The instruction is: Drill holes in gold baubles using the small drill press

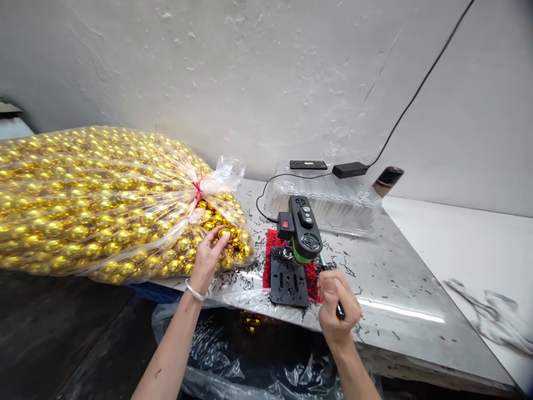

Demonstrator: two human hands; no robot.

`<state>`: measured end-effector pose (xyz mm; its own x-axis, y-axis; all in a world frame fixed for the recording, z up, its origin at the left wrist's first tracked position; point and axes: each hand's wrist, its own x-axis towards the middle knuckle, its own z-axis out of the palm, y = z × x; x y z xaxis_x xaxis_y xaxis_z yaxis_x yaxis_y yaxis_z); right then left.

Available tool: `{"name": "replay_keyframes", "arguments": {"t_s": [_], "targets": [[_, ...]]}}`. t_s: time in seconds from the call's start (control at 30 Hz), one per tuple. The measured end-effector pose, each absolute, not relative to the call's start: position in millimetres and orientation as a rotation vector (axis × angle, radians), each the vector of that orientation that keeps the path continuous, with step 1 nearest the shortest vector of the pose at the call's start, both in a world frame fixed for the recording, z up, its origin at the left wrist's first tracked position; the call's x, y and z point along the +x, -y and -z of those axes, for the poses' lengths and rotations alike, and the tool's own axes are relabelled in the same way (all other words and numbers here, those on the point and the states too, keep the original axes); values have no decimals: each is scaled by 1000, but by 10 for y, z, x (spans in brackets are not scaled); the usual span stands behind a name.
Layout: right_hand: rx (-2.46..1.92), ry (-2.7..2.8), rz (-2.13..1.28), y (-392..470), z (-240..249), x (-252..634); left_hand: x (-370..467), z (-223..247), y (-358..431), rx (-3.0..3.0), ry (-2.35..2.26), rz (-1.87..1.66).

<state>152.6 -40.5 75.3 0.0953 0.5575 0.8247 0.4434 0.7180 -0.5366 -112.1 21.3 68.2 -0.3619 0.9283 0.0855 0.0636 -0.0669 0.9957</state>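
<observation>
left hand [208, 256]: fingers pinching gold ball [224, 233] from bag [95, 200] | right hand [338, 304]: fist gripping drill lever [328, 278], ready to press

One tied clear bag [104, 200] of gold beads too numerous to count, one small bench drill [300, 230], one red mat [271, 250], one clear plastic tray [328, 208], one power adapter [350, 169], one remote [308, 164], two hands, left [208, 256], right [337, 308].

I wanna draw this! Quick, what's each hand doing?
Left hand: fingers pinching a gold ball from the open bag.
Right hand: closed around the small machine's black-tipped lever.
</observation>
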Motion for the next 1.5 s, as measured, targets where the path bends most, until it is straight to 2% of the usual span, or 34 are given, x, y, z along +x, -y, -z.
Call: {"name": "replay_keyframes", "arguments": {"t_s": [0.13,0.33,0.7,1.1,1.3,1.5], "targets": [[-839,1525,-115,412,-775,1513,-893,-636,74,581,-1052,-1420],[-855,1554,-98,421,-834,1508,-393,-313,228,460,-977,-1276],[-895,1540,-113,376,-1088,1506,145,20,52,1032,-1224,-1303],[-906,1582,-75,417,-1025,1514,191,126,50,1729,-1500,-1167],[-882,1630,-74,435,-809,1556,195,158,30,1770,-1511,-1137],[-812,1646,83,372,-462,1562,199,208,32,1796,-1521,-1156]]}}
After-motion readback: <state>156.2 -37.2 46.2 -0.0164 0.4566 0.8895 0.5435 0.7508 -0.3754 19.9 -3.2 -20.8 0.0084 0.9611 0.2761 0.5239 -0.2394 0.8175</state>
